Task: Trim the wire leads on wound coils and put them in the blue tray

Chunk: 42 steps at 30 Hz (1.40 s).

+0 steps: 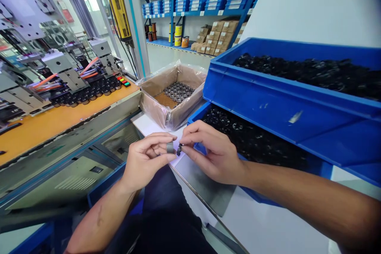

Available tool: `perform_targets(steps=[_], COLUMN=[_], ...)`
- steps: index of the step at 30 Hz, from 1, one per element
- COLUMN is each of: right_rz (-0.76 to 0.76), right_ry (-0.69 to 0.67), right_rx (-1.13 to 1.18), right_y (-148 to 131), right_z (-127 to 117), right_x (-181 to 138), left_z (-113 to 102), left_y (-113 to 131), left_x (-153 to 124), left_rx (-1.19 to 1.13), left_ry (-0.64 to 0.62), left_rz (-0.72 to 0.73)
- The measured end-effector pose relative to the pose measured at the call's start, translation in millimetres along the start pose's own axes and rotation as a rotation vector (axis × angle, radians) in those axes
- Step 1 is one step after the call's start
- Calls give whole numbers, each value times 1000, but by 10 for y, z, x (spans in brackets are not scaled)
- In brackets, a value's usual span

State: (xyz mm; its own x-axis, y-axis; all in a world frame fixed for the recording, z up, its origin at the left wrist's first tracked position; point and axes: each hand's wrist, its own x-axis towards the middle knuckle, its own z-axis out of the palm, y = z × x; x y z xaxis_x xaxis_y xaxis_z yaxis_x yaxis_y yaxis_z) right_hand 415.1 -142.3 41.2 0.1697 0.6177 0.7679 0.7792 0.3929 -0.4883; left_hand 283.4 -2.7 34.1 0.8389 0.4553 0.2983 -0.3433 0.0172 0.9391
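Observation:
Between the thumb and fingers of my left hand [147, 158] is a small grey metal cylinder [170, 147], lying on its side with one end facing right. My right hand [212, 149] pinches a small black plastic part [179, 150] by its edge. The two pieces are close together, almost end to end; whether they touch I cannot tell. Both hands are held above the edge of the white table [253, 222] and a grey mat [208, 184]. Just behind my right hand is a lower blue bin [193, 117] of black plastic parts.
A second blue bin [282, 99], full of black parts, rests above the lower one. Beyond my hands stands a plastic-lined cardboard box [154, 107] with rows of small metal parts. On the left, a machine [68, 73] has black-topped pieces lined up on its orange worktop [98, 105].

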Motion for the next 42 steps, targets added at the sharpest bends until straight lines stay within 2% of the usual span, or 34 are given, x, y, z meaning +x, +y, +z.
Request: perform_targets(steps=[4, 12, 18, 23, 42], right_rz=[-32, -102, -213, -286, -286], right_ry=[12, -4, -88, -62, -83], right_rx=[-12, -97, -143, -286, -302], right_y=[19, 2, -9, 5, 3], right_z=[2, -12, -12, 5, -7], right_x=[-7, -24, -22, -59, -57], left_z=[24, 92, 47, 36, 41], left_y=[-2, 6, 15, 16, -15], left_x=[3, -34, -62, -103, -126], left_rx=[-79, -193, -204, -221, -191], left_ry=[-13, -53, -59, -42, -45], left_rz=[-21, -185, -180, -184, -154])
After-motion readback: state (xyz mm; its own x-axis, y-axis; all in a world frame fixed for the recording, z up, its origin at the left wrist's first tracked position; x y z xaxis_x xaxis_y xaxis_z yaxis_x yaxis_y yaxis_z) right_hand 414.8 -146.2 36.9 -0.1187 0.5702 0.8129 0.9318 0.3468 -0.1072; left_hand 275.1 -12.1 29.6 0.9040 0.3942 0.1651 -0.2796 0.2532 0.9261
